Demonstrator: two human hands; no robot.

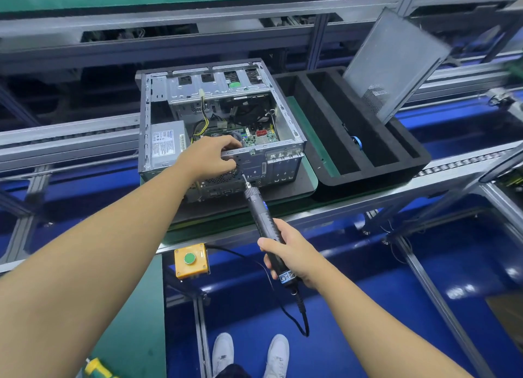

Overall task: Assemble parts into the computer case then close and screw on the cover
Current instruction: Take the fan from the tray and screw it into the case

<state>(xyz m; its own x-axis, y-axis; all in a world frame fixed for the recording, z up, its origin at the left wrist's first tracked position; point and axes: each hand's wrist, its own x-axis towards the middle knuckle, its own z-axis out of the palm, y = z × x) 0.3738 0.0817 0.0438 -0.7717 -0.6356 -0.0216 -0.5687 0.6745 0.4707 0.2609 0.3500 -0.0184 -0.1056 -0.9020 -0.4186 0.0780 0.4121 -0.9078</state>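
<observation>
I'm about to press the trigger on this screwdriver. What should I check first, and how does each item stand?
Left hand steadies the computer case: ok.
Right hand grips the electric screwdriver: ok.
Bit tip meets the rear panel: ok.
Screw seated on the bit: cannot tell.
Left fingers clear of the bit: not ok, right beside it.
Cover out of the way, leaning in the foam tray: ok.

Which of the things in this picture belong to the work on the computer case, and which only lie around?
For the job: case, gripped by the left hand; screwdriver in the right hand, bit at the case's rear; cover, standing tilted in the tray.
Lying about: button box; green-yellow tool, lower left.
</observation>
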